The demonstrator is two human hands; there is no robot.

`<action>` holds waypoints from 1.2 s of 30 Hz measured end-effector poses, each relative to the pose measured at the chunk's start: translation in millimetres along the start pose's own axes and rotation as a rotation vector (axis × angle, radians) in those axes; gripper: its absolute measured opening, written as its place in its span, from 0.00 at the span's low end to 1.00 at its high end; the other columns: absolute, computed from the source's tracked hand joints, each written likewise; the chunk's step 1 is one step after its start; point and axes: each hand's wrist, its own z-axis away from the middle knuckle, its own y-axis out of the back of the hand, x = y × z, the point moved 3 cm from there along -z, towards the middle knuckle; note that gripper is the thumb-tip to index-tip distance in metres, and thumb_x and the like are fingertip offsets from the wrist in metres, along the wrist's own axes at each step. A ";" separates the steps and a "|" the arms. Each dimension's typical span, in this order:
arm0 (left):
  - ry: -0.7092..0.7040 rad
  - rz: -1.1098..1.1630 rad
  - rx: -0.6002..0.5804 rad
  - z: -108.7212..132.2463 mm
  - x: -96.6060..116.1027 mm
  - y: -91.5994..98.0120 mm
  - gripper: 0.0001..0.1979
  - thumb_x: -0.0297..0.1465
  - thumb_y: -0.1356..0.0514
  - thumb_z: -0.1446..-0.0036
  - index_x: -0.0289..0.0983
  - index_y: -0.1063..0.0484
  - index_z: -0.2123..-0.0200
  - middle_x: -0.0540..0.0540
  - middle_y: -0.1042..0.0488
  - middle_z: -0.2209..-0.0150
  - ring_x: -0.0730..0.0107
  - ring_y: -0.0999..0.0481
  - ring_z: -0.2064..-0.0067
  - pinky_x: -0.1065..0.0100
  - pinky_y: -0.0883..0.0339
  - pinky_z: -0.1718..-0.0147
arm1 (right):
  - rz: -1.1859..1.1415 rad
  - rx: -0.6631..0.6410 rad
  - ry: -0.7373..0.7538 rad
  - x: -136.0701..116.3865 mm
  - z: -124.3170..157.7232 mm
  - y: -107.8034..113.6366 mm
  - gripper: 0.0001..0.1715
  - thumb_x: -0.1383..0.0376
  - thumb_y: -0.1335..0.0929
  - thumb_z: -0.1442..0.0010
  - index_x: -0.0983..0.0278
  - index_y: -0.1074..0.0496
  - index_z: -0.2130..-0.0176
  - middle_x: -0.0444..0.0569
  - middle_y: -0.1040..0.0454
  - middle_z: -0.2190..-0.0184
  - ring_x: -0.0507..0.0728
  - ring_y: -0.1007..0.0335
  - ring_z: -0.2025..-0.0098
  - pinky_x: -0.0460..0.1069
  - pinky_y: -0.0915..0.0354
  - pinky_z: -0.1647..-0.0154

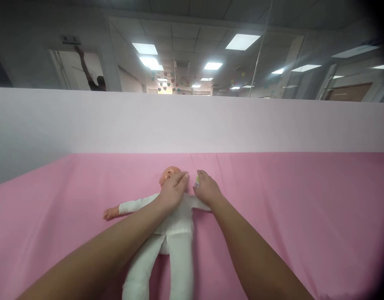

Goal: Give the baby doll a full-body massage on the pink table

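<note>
A baby doll (177, 223) in a white cloth body lies on its back on the pink sheet, its head (170, 170) toward the far side. My left hand (173, 191) is over the doll's neck and the lower part of its face, fingers drawn together and pointing up and right; whatever lies inside them is hidden. Just to the right, above the doll's outstretched arm, my right hand (208, 189) is closed around a small item with green and white on it (197, 181). Most of that item is covered by the fingers, so its kind does not show.
The pink sheet (292, 208) spreads to both sides, with light creases. Along its far edge runs a low white wall (192, 123). Beyond it, glass (285, 54) shows ceiling lights, and a person (100, 83) with a raised arm stands by a doorway at far left.
</note>
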 end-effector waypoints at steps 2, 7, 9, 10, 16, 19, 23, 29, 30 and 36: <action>0.319 0.400 -0.001 -11.2 0.9 -26.5 0.23 0.51 0.40 0.35 0.35 0.24 0.57 0.36 0.20 0.54 0.55 0.20 0.50 0.57 0.27 0.45 | -0.008 -0.005 0.011 2.3 0.6 0.4 0.43 0.65 0.33 0.35 0.71 0.46 0.26 0.61 0.45 0.25 0.66 0.43 0.27 0.58 0.42 0.29; 0.544 0.598 -0.003 -40.2 -4.4 -66.4 0.21 0.50 0.40 0.34 0.37 0.31 0.65 0.41 0.25 0.69 0.59 0.19 0.62 0.59 0.23 0.56 | -0.017 -0.015 0.026 5.0 0.5 3.2 0.39 0.70 0.36 0.34 0.70 0.44 0.27 0.60 0.42 0.26 0.65 0.39 0.29 0.57 0.38 0.32; 0.583 0.659 -0.005 -46.5 -8.1 -72.7 0.20 0.49 0.40 0.33 0.37 0.32 0.65 0.42 0.26 0.70 0.58 0.19 0.62 0.60 0.23 0.58 | -0.018 -0.016 0.034 4.4 0.5 2.9 0.41 0.71 0.35 0.36 0.69 0.45 0.27 0.60 0.42 0.26 0.65 0.37 0.30 0.56 0.38 0.33; 0.596 0.686 -0.003 -48.5 -9.7 -74.1 0.20 0.49 0.41 0.32 0.37 0.31 0.64 0.41 0.26 0.70 0.58 0.19 0.62 0.60 0.22 0.58 | -0.018 -0.015 0.036 4.0 0.9 2.4 0.42 0.71 0.35 0.36 0.70 0.45 0.27 0.60 0.43 0.26 0.65 0.37 0.31 0.56 0.37 0.33; 0.633 0.760 0.008 -44.1 -11.7 -58.0 0.20 0.45 0.44 0.30 0.31 0.27 0.58 0.33 0.23 0.62 0.54 0.18 0.58 0.62 0.22 0.58 | -0.028 -0.016 0.028 4.7 5.8 -2.0 0.44 0.68 0.36 0.35 0.70 0.50 0.25 0.60 0.49 0.24 0.65 0.44 0.27 0.58 0.39 0.30; 0.604 0.761 -0.037 -31.6 -6.4 -34.8 0.21 0.43 0.43 0.30 0.28 0.24 0.58 0.30 0.21 0.60 0.54 0.17 0.58 0.62 0.21 0.57 | -0.032 -0.015 0.020 5.1 5.9 -0.7 0.48 0.65 0.32 0.36 0.71 0.50 0.24 0.60 0.50 0.23 0.67 0.50 0.24 0.60 0.43 0.27; 0.506 0.793 -0.057 -6.0 -6.3 4.5 0.21 0.42 0.44 0.30 0.28 0.22 0.57 0.31 0.19 0.57 0.57 0.17 0.56 0.63 0.21 0.54 | -0.021 0.180 0.180 -26.2 13.4 12.2 0.41 0.66 0.34 0.35 0.75 0.43 0.27 0.63 0.44 0.25 0.69 0.52 0.24 0.65 0.50 0.23; 0.510 1.124 0.022 44.2 -30.3 40.1 0.21 0.45 0.40 0.33 0.32 0.22 0.53 0.34 0.18 0.55 0.50 0.16 0.52 0.54 0.20 0.52 | -0.127 0.120 0.782 -139.6 67.1 9.9 0.43 0.51 0.36 0.28 0.71 0.46 0.25 0.58 0.45 0.24 0.63 0.51 0.23 0.61 0.53 0.21; 0.546 1.197 0.030 49.3 -32.3 42.9 0.25 0.49 0.42 0.33 0.31 0.22 0.52 0.31 0.18 0.55 0.45 0.16 0.52 0.49 0.20 0.51 | -0.128 0.059 0.777 -150.8 73.4 6.5 0.47 0.48 0.36 0.29 0.70 0.50 0.24 0.58 0.49 0.23 0.64 0.53 0.22 0.62 0.55 0.21; 0.500 1.346 0.069 38.6 -34.9 75.6 0.41 0.54 0.52 0.30 0.21 0.34 0.35 0.20 0.22 0.48 0.39 0.19 0.45 0.45 0.22 0.47 | -0.083 -0.174 0.678 -159.5 80.0 -3.0 0.48 0.44 0.38 0.27 0.71 0.51 0.24 0.61 0.50 0.24 0.66 0.58 0.21 0.68 0.66 0.21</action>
